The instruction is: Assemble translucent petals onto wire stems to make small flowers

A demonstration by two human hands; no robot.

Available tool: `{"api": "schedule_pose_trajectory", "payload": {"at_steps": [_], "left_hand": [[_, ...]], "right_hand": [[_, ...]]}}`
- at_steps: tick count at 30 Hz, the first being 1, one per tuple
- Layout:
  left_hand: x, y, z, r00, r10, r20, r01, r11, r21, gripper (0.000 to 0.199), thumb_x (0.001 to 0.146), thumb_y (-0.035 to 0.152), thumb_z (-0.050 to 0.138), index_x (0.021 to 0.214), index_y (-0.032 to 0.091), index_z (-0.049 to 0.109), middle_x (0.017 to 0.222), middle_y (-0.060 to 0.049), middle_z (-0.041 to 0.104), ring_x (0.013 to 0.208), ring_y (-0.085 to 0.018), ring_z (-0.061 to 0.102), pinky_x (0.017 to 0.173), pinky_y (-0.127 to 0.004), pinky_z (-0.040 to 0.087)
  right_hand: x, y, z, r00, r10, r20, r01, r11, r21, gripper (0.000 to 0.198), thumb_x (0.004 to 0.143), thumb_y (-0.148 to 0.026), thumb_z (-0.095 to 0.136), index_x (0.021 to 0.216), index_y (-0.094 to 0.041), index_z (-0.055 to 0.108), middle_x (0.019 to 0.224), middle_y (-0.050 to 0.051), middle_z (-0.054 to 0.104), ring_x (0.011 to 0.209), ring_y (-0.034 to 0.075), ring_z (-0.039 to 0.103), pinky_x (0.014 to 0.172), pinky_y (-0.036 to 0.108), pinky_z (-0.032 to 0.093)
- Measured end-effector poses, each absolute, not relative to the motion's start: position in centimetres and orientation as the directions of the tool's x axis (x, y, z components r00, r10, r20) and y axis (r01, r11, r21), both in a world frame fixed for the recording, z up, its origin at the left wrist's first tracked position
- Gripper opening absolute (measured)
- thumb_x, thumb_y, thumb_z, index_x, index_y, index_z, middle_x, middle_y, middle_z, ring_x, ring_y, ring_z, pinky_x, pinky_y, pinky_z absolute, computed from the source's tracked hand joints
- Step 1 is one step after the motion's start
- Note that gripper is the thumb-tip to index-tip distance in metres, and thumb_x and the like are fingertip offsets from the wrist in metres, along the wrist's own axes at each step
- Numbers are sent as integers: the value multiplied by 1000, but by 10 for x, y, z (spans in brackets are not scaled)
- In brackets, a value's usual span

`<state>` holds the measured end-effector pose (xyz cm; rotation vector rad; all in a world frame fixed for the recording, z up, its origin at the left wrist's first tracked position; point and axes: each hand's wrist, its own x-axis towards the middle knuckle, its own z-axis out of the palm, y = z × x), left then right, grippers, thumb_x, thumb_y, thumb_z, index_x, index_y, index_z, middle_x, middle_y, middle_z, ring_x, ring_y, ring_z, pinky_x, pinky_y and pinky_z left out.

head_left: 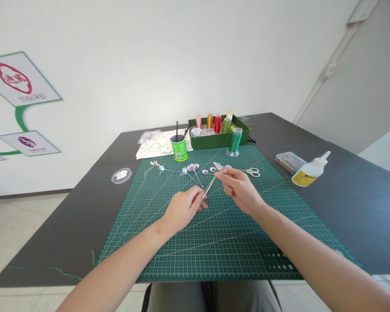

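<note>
My left hand (184,208) is closed around slim metal tweezers (209,186), which slant up and away to the right. At their far end, my right hand (238,186) pinches thumb and forefinger together; what lies between those fingertips is too small to make out. Just beyond the right fingers are a pale blue petal piece (218,166) and two small pinkish pieces, one of them a ring-like piece (205,172). A purple flower (193,167) on a thin stem lies past the left hand. Beside it rests a pale blue flower (184,171).
Under both hands spreads a green cutting mat (182,255). Beyond are scissors (254,172), a green thread spool (235,141), a green can (180,149) with brushes, and a green box (211,141) of spools. A glue bottle (310,171) stands right; a small dish (127,177), left.
</note>
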<state>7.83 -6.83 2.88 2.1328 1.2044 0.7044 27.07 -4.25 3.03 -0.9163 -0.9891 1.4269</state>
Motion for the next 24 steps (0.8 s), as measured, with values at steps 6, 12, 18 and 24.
{"api": "schedule_pose_trajectory", "payload": {"at_steps": [6,12,18,24], "left_hand": [[78,-69,29,445,879,174,592,-434,679,22,100,29,41,88,22,59,78,3,76,67,-15,69,64,-25,46],[76,-64,25,313,929,196,509,-338,791,27,100,33,41,92,22,65,88,-1,75,77,-18,69,73,-30,50],[84,-61,21,358,930,90,63,-120,991,33,93,44,54,106,16,66,100,-7,71,84,-19,69,79,-31,54],[87,-63,19,382,923,-50,-52,76,996,37,89,46,60,112,18,62,77,1,62,61,-12,61,66,-28,51]], "right_hand": [[279,-36,33,-61,997,-43,-396,-64,-916,39,60,-42,89,70,-18,59,51,-10,30,43,3,17,40,23,9],[274,-43,33,-154,987,-32,-332,-82,-940,36,65,-41,86,71,-18,58,49,-11,31,42,3,18,40,23,11],[255,-56,27,-330,943,-48,-248,-136,-959,35,68,-44,82,74,-16,61,55,-7,46,43,4,25,40,22,13],[250,-57,21,-352,934,-66,-204,-145,-968,35,71,-46,79,73,-17,59,52,-8,44,42,4,23,40,22,12]]}}
